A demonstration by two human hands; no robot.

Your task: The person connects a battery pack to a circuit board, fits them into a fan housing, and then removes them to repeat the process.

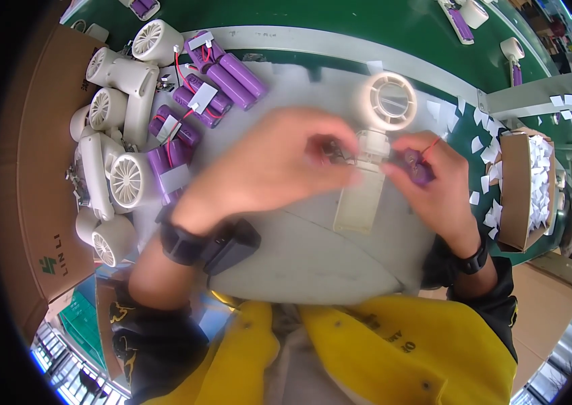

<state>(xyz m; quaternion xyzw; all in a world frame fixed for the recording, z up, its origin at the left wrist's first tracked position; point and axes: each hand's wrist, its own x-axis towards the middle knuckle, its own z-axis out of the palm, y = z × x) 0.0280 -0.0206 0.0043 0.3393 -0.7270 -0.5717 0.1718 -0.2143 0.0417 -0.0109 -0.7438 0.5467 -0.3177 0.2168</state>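
Observation:
On the grey work mat before me lies a cream handheld fan housing, its round ring head (392, 101) pointing away and its open handle shell (359, 202) toward me. My right hand (440, 179), closed, grips a purple battery pack (418, 169) with a red wire, just right of the fan's neck. Over the left of the neck, my left hand (286, 158) has its thumb and fingers bent together around something small and dark with thin wires. Motion blur and the fingers hide what that is.
At the left, several cream fan bodies (127, 179) are heaped beside purple battery packs (235, 81) with wires and white connectors. A tall cardboard box (40, 169) borders them. At the right stands a carton (514, 192) of white paper pieces, with more scattered beside it. A metal rail (340, 47) crosses behind the mat.

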